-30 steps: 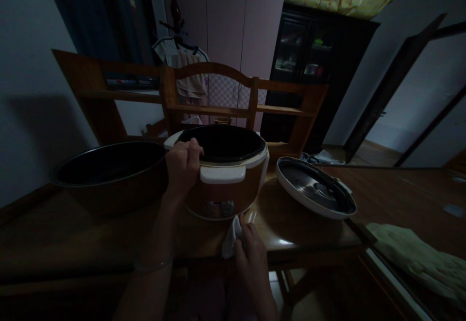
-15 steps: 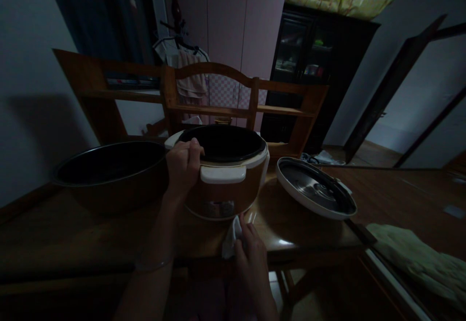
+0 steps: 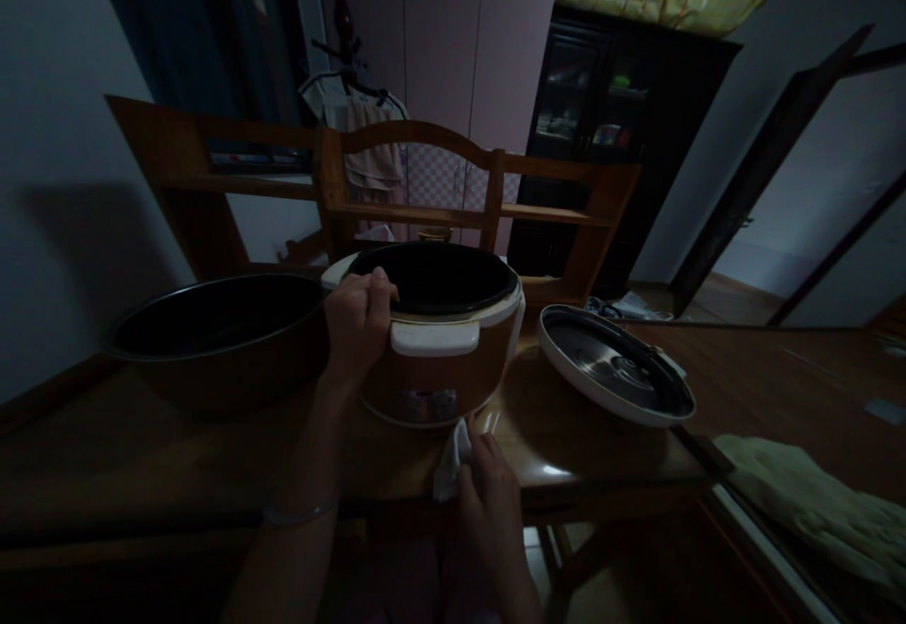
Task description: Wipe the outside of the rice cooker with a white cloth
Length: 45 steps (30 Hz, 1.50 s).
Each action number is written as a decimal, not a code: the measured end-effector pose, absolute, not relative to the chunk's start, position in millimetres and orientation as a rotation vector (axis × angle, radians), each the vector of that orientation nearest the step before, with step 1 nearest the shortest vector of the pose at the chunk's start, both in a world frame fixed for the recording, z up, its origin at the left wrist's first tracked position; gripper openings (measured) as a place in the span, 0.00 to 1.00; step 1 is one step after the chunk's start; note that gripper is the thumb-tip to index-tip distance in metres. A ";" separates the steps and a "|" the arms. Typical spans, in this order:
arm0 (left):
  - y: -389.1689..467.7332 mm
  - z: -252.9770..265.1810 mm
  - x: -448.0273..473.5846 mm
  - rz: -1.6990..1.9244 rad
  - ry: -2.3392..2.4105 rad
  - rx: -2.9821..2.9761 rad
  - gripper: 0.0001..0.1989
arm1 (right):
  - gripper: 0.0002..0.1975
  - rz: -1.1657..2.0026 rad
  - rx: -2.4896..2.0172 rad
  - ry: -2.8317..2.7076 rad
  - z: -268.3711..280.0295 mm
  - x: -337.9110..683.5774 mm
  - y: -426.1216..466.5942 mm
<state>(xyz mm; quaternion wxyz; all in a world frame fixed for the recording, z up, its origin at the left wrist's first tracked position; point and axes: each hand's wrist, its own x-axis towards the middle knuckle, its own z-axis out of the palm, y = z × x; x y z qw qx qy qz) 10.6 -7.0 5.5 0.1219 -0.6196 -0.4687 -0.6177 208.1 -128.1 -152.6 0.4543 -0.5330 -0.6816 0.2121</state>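
Note:
A rice cooker [image 3: 431, 369] with a brown body, white rim and white front latch stands upright on the wooden table [image 3: 566, 459], its top uncovered and dark inside. My left hand [image 3: 360, 317] is closed over the cooker's rim at the front left, thumb on top. Low at the cooker's base, my right hand [image 3: 488, 487] pinches a white cloth [image 3: 451, 463] against the table, fingertips close to the cooker's bottom edge. To the left sits a large dark inner pot [image 3: 219, 341]. The cooker's round lid [image 3: 614, 364] lies on the right with its metal inside facing up.
Behind the cooker rises a wooden shelf rack [image 3: 417, 213] along the table's far edge. Clothes [image 3: 372, 143] hang beyond it, beside a pink wardrobe [image 3: 443, 58] and a black cabinet [image 3: 601, 114]. Pale green fabric [image 3: 807, 501] lies at lower right.

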 end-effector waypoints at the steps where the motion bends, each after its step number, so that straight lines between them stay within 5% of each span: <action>1: -7.1 5.4 10.7 -1.805 -1.371 -1.811 0.26 | 0.33 0.540 -1.316 -1.705 -152.1 208.5 -128.1; 31: -7.2 6.3 9.7 -1.751 -1.383 -1.832 0.26 | 0.34 0.429 -1.273 -1.644 -157.4 207.1 -127.1; 41: -5.0 4.9 9.1 -1.760 -1.356 -1.820 0.26 | 0.22 0.720 -1.170 -1.357 -143.5 206.2 -132.7; 45: -5.1 4.7 8.8 -1.766 -1.348 -1.817 0.26 | 0.28 1.106 -0.845 -0.813 -113.8 205.6 -141.9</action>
